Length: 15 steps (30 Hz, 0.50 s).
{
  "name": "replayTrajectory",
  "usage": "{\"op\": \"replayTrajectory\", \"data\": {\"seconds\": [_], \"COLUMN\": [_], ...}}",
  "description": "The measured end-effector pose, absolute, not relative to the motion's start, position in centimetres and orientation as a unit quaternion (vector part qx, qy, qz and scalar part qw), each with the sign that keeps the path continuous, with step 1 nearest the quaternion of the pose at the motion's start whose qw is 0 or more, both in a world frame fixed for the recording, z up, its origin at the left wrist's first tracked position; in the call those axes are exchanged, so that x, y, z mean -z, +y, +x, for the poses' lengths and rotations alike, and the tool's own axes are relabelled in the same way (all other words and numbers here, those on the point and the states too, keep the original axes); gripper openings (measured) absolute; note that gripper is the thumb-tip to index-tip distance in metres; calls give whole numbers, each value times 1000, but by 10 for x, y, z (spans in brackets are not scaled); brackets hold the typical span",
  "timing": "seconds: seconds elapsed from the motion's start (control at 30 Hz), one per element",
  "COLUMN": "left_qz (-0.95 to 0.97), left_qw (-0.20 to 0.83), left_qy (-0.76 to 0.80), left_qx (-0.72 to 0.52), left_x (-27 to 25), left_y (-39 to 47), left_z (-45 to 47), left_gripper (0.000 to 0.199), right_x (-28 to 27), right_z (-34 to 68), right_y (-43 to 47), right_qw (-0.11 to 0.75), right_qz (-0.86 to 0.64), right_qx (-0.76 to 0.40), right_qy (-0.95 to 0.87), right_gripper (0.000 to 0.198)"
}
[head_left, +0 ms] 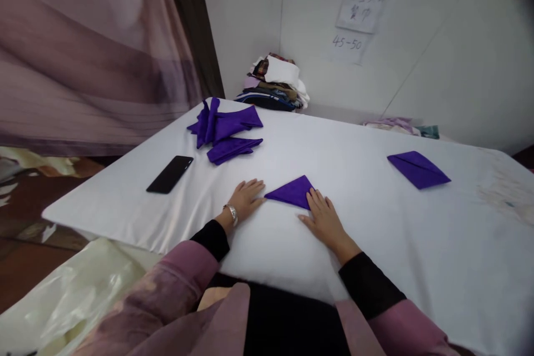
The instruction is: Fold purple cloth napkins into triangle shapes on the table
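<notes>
A purple cloth napkin point(291, 192), folded into a flat triangle, lies on the white-covered table point(350, 245) in front of me. Flat on the tablecloth, my left hand point(246, 200) has its fingers stretched out close to the napkin's left tip; whether it touches is hard to tell. My right hand point(324, 219) rests with spread fingers, its fingertips on the napkin's right edge. Farther right lies another purple napkin point(419, 169), folded into a kite shape with a seam along its middle.
Several purple cloths point(225, 128) sit in a loose heap at the back left. Nearer on the left lies a black phone point(170, 174). Behind the table are a pile of clothes point(275, 83) and a wall with paper signs point(361, 5). A pink curtain point(92, 50) hangs at left.
</notes>
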<state>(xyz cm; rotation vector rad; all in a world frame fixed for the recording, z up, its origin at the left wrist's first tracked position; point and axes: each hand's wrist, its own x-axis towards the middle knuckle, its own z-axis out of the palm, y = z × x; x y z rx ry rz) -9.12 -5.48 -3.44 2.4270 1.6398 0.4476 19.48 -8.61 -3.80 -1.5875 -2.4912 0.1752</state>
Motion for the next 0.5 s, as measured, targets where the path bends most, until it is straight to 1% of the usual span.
{"op": "replayTrajectory", "data": {"seconds": [0.1, 0.17, 0.37, 0.5], "left_qz": [801, 798, 777, 770], "left_qw": [81, 82, 123, 121], "left_qy": [553, 549, 562, 579], "left_qx": [-214, -233, -257, -241], "left_x": [34, 32, 26, 24], "left_y": [-61, -61, -56, -53], "left_z": [-95, -90, -70, -63], "left_gripper": [38, 33, 12, 5], "right_x": [39, 40, 41, 41], "right_z": [195, 195, 199, 202], "right_y": [-86, -86, -85, -83], "right_qw": [87, 87, 90, 92], "right_qz": [-535, -534, -527, -521], "right_qx": [-57, -56, -51, -45], "right_qy": [-838, -839, -843, -847], "right_gripper": [73, 73, 71, 69]}}
